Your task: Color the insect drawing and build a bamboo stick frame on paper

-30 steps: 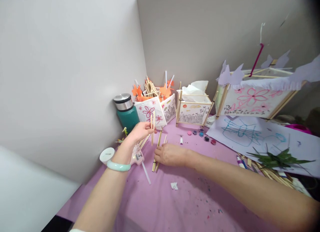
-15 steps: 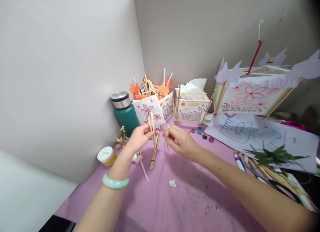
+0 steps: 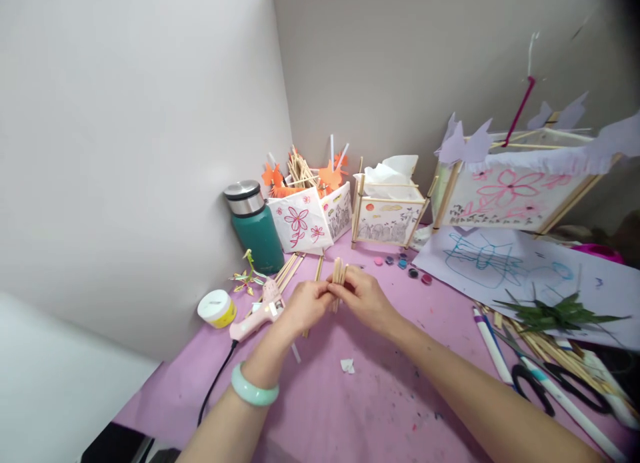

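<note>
Head view: we see left hand (image 3: 309, 304) and right hand (image 3: 370, 295), fingers (image 3: 345, 292) pinching upright sticks (image 3: 339, 270) from both sides, probably to bunch them.

Single view from the person's head, close above the purple table (image 3: 375, 403), facing forward and down, toward its far edge and the grey wall (image 3: 380, 76)

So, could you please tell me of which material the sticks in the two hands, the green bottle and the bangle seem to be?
Sticks: probably bamboo or wood, unpainted, as they look pale and matte.
Bottle: perhaps coated metal, given the greyish metallic shine of its top; plastic is possible.
Bangle: smooth, glossy, milky green; jade-like stone, glass or plastic, I cannot tell.
</note>
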Motion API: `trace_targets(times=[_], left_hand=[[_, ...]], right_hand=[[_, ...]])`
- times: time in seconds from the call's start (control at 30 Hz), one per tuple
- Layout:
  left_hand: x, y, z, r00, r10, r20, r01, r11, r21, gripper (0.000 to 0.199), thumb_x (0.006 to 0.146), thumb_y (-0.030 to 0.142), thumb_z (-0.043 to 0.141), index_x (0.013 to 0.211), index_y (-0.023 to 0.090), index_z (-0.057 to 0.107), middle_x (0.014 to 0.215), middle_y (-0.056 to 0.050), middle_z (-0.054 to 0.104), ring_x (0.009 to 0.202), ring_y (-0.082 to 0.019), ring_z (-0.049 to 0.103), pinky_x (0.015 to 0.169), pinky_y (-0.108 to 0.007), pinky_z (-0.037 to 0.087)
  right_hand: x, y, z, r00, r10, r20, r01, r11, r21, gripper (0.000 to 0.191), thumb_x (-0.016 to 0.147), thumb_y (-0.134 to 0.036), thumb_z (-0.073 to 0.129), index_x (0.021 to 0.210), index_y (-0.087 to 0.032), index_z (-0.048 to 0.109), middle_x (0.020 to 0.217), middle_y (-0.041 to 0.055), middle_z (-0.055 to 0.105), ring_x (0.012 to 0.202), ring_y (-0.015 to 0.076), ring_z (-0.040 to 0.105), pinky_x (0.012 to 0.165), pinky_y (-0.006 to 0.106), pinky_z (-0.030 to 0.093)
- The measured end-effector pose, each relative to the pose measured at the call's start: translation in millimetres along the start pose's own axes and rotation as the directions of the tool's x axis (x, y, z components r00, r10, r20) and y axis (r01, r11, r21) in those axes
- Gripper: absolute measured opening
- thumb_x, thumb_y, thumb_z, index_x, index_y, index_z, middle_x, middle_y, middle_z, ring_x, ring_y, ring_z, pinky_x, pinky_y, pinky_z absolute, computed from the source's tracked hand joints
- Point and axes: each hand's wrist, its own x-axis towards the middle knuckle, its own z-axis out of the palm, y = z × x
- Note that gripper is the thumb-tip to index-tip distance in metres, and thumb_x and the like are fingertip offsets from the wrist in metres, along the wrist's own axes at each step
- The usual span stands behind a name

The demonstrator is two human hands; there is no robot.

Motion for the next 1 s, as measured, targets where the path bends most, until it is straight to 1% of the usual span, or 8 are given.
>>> trace_targets(times=[0.17, 0.23, 0.27, 0.37, 0.43, 0.67, 0.9, 1.0], left_hand=[[-44, 4, -20.2, 0.959, -0.038, -0.282, 0.113, 0.960, 0.256, 0.026, 0.084, 0.027, 0.053, 0.106, 0.019, 0.065, 0.112, -0.009, 0.065, 0.109, -0.025, 0.054, 0.096, -0.036, 0.039], [-66, -3, -32.2, 0.914, -0.102, -0.393, 0.246, 0.909, 0.337, 0.023, 0.085, 0.024, 0.049, 0.100, 0.015, 0.064, 0.107, -0.014, 0.064, 0.107, -0.032, 0.053, 0.091, -0.045, 0.040], [-76, -7, -37.2, 0.894, -0.158, -0.420, 0.360, 0.813, 0.459, 0.022, 0.085, 0.024, 0.049, 0.099, 0.016, 0.063, 0.103, -0.013, 0.064, 0.100, -0.032, 0.057, 0.083, -0.043, 0.044], [-95, -23, -45.9, 0.873, -0.271, -0.405, 0.484, 0.582, 0.654, 0.019, 0.085, 0.025, 0.048, 0.097, 0.016, 0.060, 0.098, -0.012, 0.063, 0.089, -0.031, 0.061, 0.068, -0.038, 0.047], [-100, -30, -47.1, 0.878, -0.274, -0.392, 0.478, 0.533, 0.698, 0.018, 0.086, 0.022, 0.046, 0.096, 0.016, 0.060, 0.097, -0.012, 0.063, 0.090, -0.030, 0.061, 0.066, -0.036, 0.046], [-104, -34, -49.5, 0.959, -0.166, -0.229, 0.281, 0.658, 0.699, 0.021, 0.087, 0.019, 0.046, 0.101, 0.020, 0.062, 0.104, -0.010, 0.064, 0.099, -0.027, 0.058, 0.076, -0.035, 0.046], [-107, -41, -60.3, 0.918, -0.143, -0.369, 0.389, 0.493, 0.778, 0.021, 0.088, 0.019, 0.043, 0.099, 0.019, 0.061, 0.103, -0.010, 0.063, 0.101, -0.027, 0.056, 0.075, -0.035, 0.046], [-104, -34, -57.8, 0.902, -0.140, -0.408, 0.420, 0.502, 0.756, 0.024, 0.087, 0.016, 0.041, 0.103, 0.019, 0.060, 0.108, -0.011, 0.060, 0.100, -0.028, 0.057, 0.070, -0.035, 0.046]], right_hand=[[-7, -5, -13, 0.993, -0.021, -0.117, 0.016, 0.999, -0.039, 0.018, 0.088, -0.024, 0.051, 0.071, -0.017, 0.056, 0.067, -0.0006, 0.048, 0.063, 0.0133, 0.046, 0.060, 0.026, 0.036], [-12, -4, -18, 0.993, -0.002, -0.118, -0.002, 0.999, -0.036, 0.016, 0.088, -0.024, 0.051, 0.074, -0.017, 0.057, 0.069, -0.0005, 0.050, 0.064, 0.0133, 0.047, 0.060, 0.026, 0.037], [-14, -3, -20, 0.994, 0.007, -0.109, -0.011, 0.999, -0.032, 0.015, 0.088, -0.024, 0.051, 0.076, -0.017, 0.057, 0.070, -0.0004, 0.050, 0.064, 0.0132, 0.048, 0.060, 0.026, 0.037], [-20, 1, -19, 0.997, 0.016, -0.079, -0.019, 0.999, -0.037, 0.015, 0.088, -0.025, 0.051, 0.077, -0.017, 0.058, 0.070, -0.0004, 0.050, 0.062, 0.0129, 0.047, 0.059, 0.026, 0.037], [-22, 2, -17, 0.997, 0.000, -0.076, -0.004, 0.999, -0.054, 0.017, 0.088, -0.025, 0.051, 0.074, -0.017, 0.058, 0.068, -0.0006, 0.049, 0.061, 0.0129, 0.046, 0.058, 0.027, 0.037], [-27, 0, -18, 0.997, -0.017, -0.075, 0.011, 0.997, -0.079, 0.019, 0.087, -0.025, 0.052, 0.072, -0.017, 0.058, 0.068, 0.0002, 0.050, 0.061, 0.0133, 0.047, 0.058, 0.027, 0.037], [-33, 0, -25, 0.994, -0.006, -0.106, -0.005, 0.995, -0.099, 0.017, 0.087, -0.026, 0.052, 0.074, -0.018, 0.060, 0.069, 0.0006, 0.053, 0.063, 0.0135, 0.049, 0.059, 0.027, 0.039], [-35, -3, -33, 0.990, -0.012, -0.140, -0.006, 0.992, -0.124, 0.015, 0.087, -0.025, 0.054, 0.076, -0.018, 0.060, 0.068, 0.0000, 0.052, 0.061, 0.0129, 0.049, 0.057, 0.027, 0.039]])
